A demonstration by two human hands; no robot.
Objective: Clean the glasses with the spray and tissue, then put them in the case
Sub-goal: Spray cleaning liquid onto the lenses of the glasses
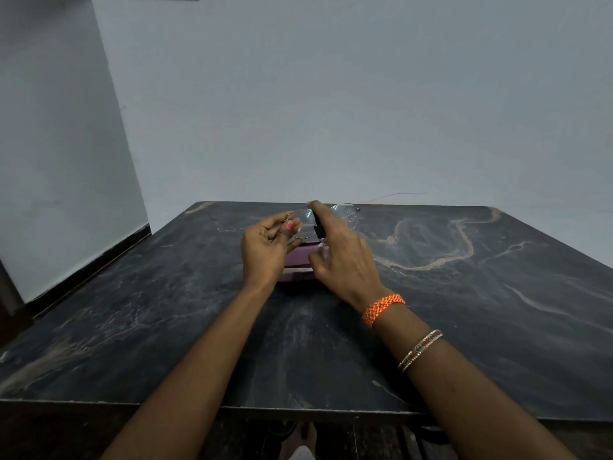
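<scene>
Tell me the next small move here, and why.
Probably press the spray nozzle. The right hand holds it with the forefinger on top, aimed at the lens of the glasses, which the left hand pinches above the purple case.
</scene>
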